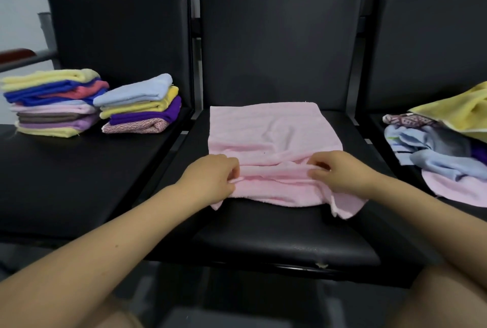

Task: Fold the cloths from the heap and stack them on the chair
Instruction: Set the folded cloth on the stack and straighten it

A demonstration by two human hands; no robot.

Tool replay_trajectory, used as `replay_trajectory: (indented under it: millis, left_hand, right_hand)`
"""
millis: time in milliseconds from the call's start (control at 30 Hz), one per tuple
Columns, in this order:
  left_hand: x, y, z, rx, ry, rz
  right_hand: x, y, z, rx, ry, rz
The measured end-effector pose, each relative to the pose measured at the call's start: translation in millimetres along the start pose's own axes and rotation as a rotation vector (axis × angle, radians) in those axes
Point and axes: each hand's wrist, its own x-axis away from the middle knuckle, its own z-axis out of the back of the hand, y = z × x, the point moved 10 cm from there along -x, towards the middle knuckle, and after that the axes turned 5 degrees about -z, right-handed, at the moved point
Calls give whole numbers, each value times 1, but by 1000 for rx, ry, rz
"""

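Pink cloth (274,138) lies spread on the middle chair seat (276,238), its near edge bunched and hanging slightly over toward you. Your left hand (210,177) pinches the near-left part of that bunched edge, fingers curled on the fabric; your right hand (340,172) pinches the near-right part the same way. Both are clamped on the pink cloth.

Likely step: first fold, near edge carried to the far edge. Lift both corners together and evenly, keep the edge taut between your hands, and lay it square on the far hem. The right corner droops lower than the left, so gather that flap first or the fold will come out skewed. Smooth the crease running across the middle before pressing down.

Around: two folded stacks on the left chair, the taller stack (52,106) topped in yellow, the shorter stack (139,106) topped in light blue, just beside each other. The shorter one looks the better place for this cloth. Heap (434,148) of unfolded cloths sits on the right chair, yellow, blue and pink showing. Plenty left, so the task is roughly midway by my guess.

Nothing blocks the way to the stacks. Watch your right forearm passing near the heap.
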Motion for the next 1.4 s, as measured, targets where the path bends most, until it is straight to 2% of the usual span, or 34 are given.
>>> replay_trajectory:
  millis: [67,133,200,267,300,367,467,633,733,867,933,1000,1100,1167,1300,1333,1400]
  left_hand:
    - [-1,-1,4,-49,44,-16]
    - [-3,0,10,16,117,-20]
    - [-4,-6,18,271,207,29]
    - [-4,-6,30,505,319,49]
    - [-4,-3,37,567,366,37]
    - [-5,6,49,690,431,-16]
    - [-5,22,61,820,467,-109]
    - [-16,18,65,838,487,-109]
    - [-26,2,64,714,460,-63]
    - [-38,-24,59,309,411,30]
    - [-44,-41,55,274,422,72]
    - [-48,-57,49,288,442,120]
    - [-51,-76,44,380,510,169]
    - [-53,-81,42,426,539,160]
    - [-66,-80,29,395,468,86]
    - [-67,-81,24,404,446,93]
    - [-70,-81,18,403,423,111]
  right_hand:
    - [0,17,1,-247,-26,-121]
    - [1,33,1,-380,-13,-247]
    - [1,40,15,-211,132,-284]
    - [7,16,34,-34,327,-134]
    - [12,-5,38,-63,376,1]
    - [17,-41,27,-204,304,181]
    - [10,-71,1,-227,201,221]
    - [-2,-63,0,-287,240,82]
    - [-1,-48,10,-425,254,-9]
    - [0,-43,13,-92,112,30]
    - [-3,-28,13,1,65,7]
    - [-7,-6,17,-31,52,-59]
    - [-14,36,24,-133,102,-197]
    - [-14,63,27,-310,162,-293]
    - [-13,113,16,-1062,223,-494]
    - [-14,122,14,-1131,265,-529]
    - [-17,128,22,-994,388,-561]
